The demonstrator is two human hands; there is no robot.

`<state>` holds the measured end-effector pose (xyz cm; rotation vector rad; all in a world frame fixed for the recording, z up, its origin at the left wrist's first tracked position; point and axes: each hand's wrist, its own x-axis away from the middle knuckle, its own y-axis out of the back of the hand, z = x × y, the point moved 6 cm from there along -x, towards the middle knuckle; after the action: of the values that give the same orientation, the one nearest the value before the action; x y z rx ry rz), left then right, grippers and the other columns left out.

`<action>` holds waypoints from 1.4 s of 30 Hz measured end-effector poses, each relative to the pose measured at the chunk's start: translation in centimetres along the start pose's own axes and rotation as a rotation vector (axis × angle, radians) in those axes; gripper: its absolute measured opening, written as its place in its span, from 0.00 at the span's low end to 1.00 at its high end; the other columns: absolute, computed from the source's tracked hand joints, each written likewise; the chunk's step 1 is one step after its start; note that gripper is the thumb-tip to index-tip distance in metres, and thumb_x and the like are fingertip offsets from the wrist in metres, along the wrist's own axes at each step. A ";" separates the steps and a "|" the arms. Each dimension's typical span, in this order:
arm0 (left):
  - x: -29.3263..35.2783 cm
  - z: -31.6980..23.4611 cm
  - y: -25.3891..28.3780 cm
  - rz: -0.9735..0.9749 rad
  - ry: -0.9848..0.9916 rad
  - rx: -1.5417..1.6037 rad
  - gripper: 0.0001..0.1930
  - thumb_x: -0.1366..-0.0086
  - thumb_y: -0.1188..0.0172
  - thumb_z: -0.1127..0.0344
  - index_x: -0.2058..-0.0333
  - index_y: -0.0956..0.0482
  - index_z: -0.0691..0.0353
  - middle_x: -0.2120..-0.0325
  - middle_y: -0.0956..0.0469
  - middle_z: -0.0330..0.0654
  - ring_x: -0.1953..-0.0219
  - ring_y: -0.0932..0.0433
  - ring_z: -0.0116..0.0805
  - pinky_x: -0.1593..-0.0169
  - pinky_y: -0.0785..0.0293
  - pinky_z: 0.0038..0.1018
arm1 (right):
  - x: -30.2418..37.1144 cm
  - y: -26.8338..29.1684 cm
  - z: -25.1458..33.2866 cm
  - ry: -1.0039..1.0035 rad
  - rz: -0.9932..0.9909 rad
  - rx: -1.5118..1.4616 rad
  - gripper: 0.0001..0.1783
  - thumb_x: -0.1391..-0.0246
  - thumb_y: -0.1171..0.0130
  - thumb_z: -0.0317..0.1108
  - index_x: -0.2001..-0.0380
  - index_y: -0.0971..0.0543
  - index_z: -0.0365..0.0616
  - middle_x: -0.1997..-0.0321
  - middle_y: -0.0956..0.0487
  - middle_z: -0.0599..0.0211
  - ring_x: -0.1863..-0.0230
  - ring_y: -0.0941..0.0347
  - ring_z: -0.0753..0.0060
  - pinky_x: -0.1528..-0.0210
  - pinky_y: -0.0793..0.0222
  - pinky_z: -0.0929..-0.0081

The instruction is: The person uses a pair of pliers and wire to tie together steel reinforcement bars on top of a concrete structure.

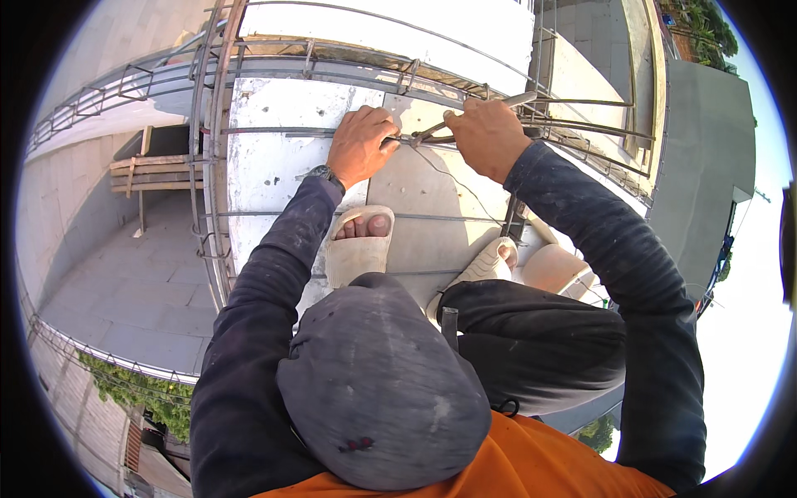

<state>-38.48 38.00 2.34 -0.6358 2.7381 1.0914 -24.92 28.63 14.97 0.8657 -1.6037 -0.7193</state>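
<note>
- far left, wooden planks (156,174) sit stacked against the framework, out beyond where i'm working.
- next in, tall steel bars (207,124) form a bundle along the edge of a scuffed white panel (259,170).
- and here's the steel rod (278,130), lying crosswise over that panel and straight in under my fingers.
- watch (320,172) on the wrist, and there's my left hand (363,147): fingers curled in narrow at the rod, though whether they're pinching it or just resting there, i can't tell.
- below it, my left slipper (357,259), toes out front, planted just short of the rod.
- middle now, over the beige board (419,187): a thin wire (455,178) trails from the tip of my tool, slack, slanting down to the right.
- and my right hand (491,139), wrapped tight around metal pincers (521,99), their nose at the rod just beside my left fingertips!
- beneath, my right slipper (483,264), turned at an angle.
- far right, a grey wall (706,166) stands well apart from it all.
</note>
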 end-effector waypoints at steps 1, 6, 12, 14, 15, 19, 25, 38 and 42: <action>0.0 0.1 0.1 -0.004 -0.005 -0.004 0.11 0.42 0.26 0.66 0.61 0.15 0.54 0.56 0.19 0.36 0.49 0.22 0.42 0.45 0.29 0.41 | -0.4 0.5 0.5 0.012 -0.024 0.025 0.11 0.39 0.38 0.35 0.58 0.13 0.41 0.62 0.13 0.59 0.55 0.13 0.55 0.61 0.19 0.60; 0.1 0.3 0.0 0.011 0.004 -0.037 0.09 0.41 0.28 0.66 0.62 0.14 0.55 0.55 0.19 0.36 0.48 0.22 0.42 0.43 0.29 0.41 | -2.6 -0.5 2.3 -0.041 0.294 0.027 0.14 0.39 0.39 0.32 0.53 0.16 0.37 0.57 0.16 0.53 0.52 0.16 0.54 0.53 0.19 0.60; 0.2 0.3 0.1 0.043 0.009 -0.042 0.09 0.41 0.29 0.66 0.61 0.14 0.56 0.55 0.19 0.37 0.47 0.23 0.43 0.42 0.29 0.42 | -2.8 0.5 2.9 -0.077 0.309 0.054 0.11 0.40 0.39 0.33 0.60 0.13 0.38 0.58 0.15 0.54 0.53 0.15 0.55 0.54 0.19 0.61; -0.5 0.0 -0.1 0.052 -0.009 -0.042 0.10 0.41 0.29 0.66 0.60 0.13 0.57 0.55 0.19 0.37 0.47 0.23 0.43 0.42 0.30 0.42 | -2.9 -0.1 2.8 -0.086 0.306 0.110 0.10 0.43 0.36 0.35 0.62 0.11 0.44 0.61 0.16 0.62 0.57 0.16 0.61 0.63 0.26 0.63; -0.9 -0.1 -0.2 0.076 -0.001 -0.040 0.09 0.41 0.29 0.66 0.60 0.13 0.57 0.55 0.19 0.37 0.47 0.23 0.43 0.42 0.30 0.42 | -3.0 -1.2 2.7 -0.090 0.287 0.167 0.09 0.46 0.34 0.36 0.63 0.10 0.50 0.65 0.16 0.71 0.61 0.17 0.66 0.71 0.33 0.64; -0.2 0.9 0.1 0.118 0.014 -0.075 0.09 0.38 0.31 0.65 0.59 0.13 0.56 0.55 0.20 0.35 0.47 0.24 0.40 0.41 0.30 0.41 | -4.1 -0.2 4.4 0.009 0.353 0.301 0.12 0.53 0.28 0.38 0.63 0.08 0.56 0.69 0.15 0.77 0.69 0.17 0.67 0.78 0.33 0.60; -0.5 0.4 0.1 0.112 -0.003 -0.051 0.09 0.41 0.30 0.68 0.60 0.13 0.56 0.55 0.19 0.36 0.48 0.24 0.43 0.43 0.30 0.42 | -4.7 -1.6 4.3 -0.085 0.509 0.173 0.15 0.51 0.29 0.40 0.58 0.07 0.54 0.63 0.11 0.72 0.65 0.13 0.59 0.70 0.19 0.48; -0.5 -4.7 1.5 0.177 -0.065 0.110 0.45 0.43 0.33 0.75 0.26 0.37 0.53 0.31 0.30 0.44 0.26 0.35 0.49 0.22 0.38 0.46 | -3.1 -2.6 0.4 -0.237 0.911 -0.485 0.23 0.31 0.47 0.51 0.63 0.11 0.46 0.72 0.11 0.70 0.71 0.17 0.69 0.68 0.22 0.65; -1.1 -5.6 -1.6 0.299 -0.034 0.251 0.58 0.45 0.30 0.68 0.20 0.57 0.62 0.36 0.29 0.56 0.32 0.31 0.57 0.26 0.40 0.49 | -2.9 -0.8 -0.1 -0.208 0.912 -0.578 0.22 0.35 0.43 0.52 0.65 0.12 0.45 0.73 0.12 0.72 0.74 0.19 0.70 0.72 0.23 0.68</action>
<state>-36.60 33.51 5.66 -0.1761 2.9361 0.7745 -24.38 30.61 12.77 -0.3760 -1.6180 -0.5502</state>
